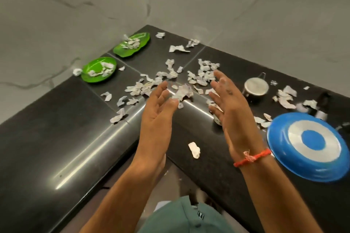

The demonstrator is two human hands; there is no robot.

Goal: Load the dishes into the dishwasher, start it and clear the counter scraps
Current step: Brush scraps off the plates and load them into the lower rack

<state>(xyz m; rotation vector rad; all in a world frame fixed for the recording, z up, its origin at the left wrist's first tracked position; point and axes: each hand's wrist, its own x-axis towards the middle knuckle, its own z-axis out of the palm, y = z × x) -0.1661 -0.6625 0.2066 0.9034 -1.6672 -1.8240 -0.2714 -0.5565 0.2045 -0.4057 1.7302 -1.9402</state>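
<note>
Head view: my left hand and right hand hover open, palms facing, holding nothing, over paper scraps strewn across the black counter; green plates far left, blue plate near right.

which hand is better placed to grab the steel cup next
Right, probably. The right hand hovers open just beside the steel cup, which stands on the right part of the counter. The left hand is farther off and would have to cross over the paper scraps.

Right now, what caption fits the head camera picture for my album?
Two open hands, left hand and right hand, over paper scraps on a black counter.
</note>
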